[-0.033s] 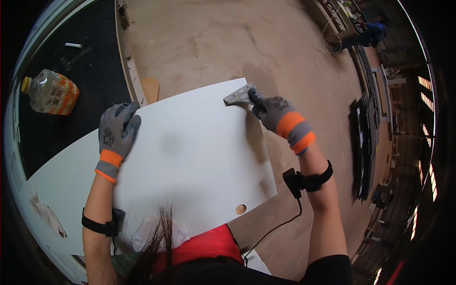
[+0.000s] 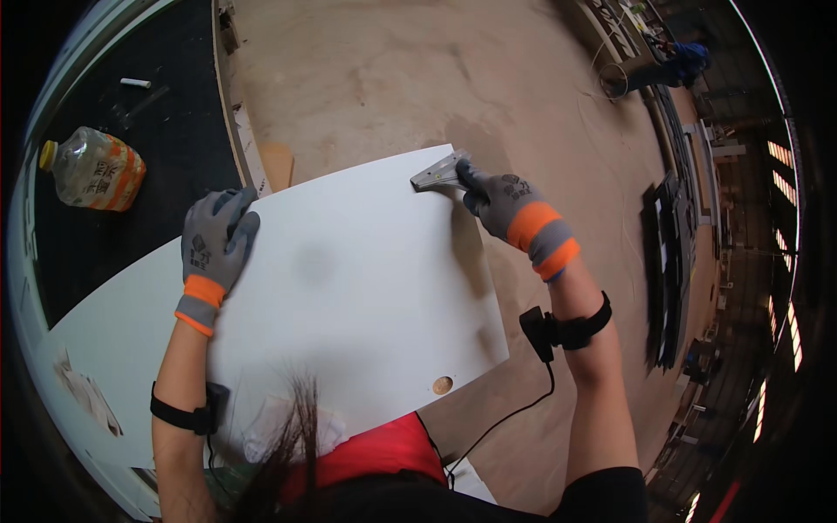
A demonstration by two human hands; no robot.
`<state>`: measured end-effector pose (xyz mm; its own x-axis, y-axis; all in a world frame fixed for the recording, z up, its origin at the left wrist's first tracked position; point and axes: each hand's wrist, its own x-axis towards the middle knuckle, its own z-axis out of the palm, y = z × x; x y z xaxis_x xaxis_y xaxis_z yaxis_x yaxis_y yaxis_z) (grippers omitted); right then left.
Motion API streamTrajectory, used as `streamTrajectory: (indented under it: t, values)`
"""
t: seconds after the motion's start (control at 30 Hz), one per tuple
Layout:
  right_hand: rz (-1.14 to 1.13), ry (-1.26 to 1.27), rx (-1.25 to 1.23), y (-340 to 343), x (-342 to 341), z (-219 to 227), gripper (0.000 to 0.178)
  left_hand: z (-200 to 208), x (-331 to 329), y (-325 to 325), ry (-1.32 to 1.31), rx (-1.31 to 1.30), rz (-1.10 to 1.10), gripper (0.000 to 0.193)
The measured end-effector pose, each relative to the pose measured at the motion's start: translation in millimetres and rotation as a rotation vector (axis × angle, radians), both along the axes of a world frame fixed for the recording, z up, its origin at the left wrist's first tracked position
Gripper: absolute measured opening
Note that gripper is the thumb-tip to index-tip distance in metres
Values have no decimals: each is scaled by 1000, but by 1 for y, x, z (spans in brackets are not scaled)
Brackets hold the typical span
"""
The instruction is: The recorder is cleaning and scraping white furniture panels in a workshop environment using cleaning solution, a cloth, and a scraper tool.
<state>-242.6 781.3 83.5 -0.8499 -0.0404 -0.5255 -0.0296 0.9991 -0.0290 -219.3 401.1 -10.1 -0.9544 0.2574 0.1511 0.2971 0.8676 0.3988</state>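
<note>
Shows no clear movement since earlier frame. Grasps grey scraper (image 2: 438, 174) in right hand (image 2: 513, 206) at white panel (image 2: 366, 279) corner; rests left hand (image 2: 214, 240) on far edge, cannot tell whether fingers grip.

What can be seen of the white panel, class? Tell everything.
The white panel is a broad board with a smooth, faintly shiny face. Near its closest right corner is a round hole or recess, speckled brown. It seems to lie flat, overlapping a black surface at left, its right part above the floor. The gloved left hand rests at its far edge; the gloved right hand holds a metal scraper at its far right corner. Pale crumpled pieces, perhaps cloth, lie on its near and left parts.
</note>
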Motion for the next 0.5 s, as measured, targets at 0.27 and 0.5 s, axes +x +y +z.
streamTrajectory:
  t: [0.27, 0.5]
  values:
    - [39, 70, -89, 13, -12, -11, 47, -4, 2, -1, -13, 19, 19, 35]
    - [261, 135, -149, 41, -14, -8, 45, 1, 0, 0, -30, 39, 10, 35]
